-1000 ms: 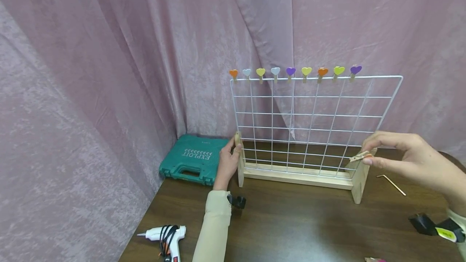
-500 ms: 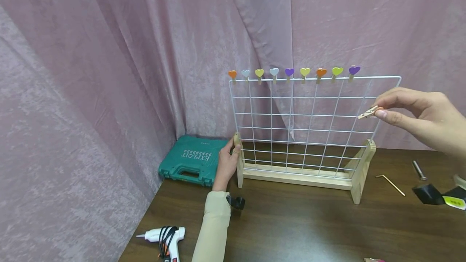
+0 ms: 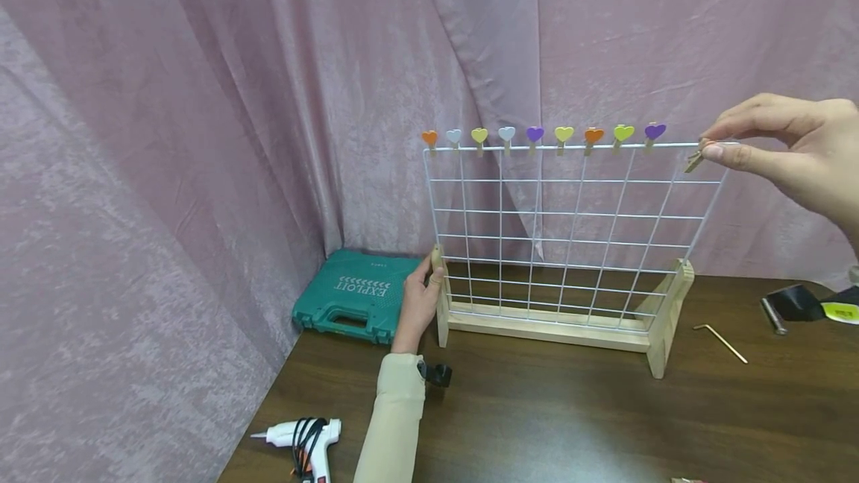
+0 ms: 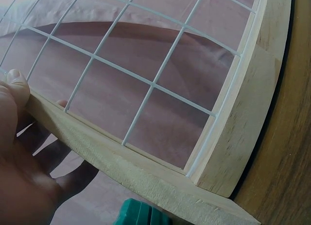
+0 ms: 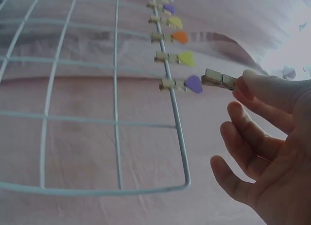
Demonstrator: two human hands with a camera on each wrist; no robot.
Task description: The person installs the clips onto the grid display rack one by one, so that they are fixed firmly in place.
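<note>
My left hand (image 3: 419,302) grips the left upright of a wooden stand (image 3: 546,327), thumb in front and fingers behind in the left wrist view. A white wire grid panel (image 3: 577,181) rises from the stand. Along its top wire sits a row of small clothespins with coloured hearts, the rightmost bearing a purple heart (image 3: 655,131). My right hand (image 3: 788,141) pinches another wooden clothespin (image 5: 218,79) between thumb and forefinger, near the grid's top right corner. Its heart, partly hidden by the fingers, looks orange. The right wrist view shows this clothespin apart from the wire.
A green tool case (image 3: 362,293) lies behind my left hand. Front left is a white glue gun (image 3: 312,434) with its black cord bundled. A hex key (image 3: 721,341) and a metal bolt (image 3: 774,317) lie right of the stand. Pink curtains hang behind.
My right hand has risen from beside the stand's right upright to the grid's top right corner, carrying the clothespin. The left hand has stayed on the left upright.
</note>
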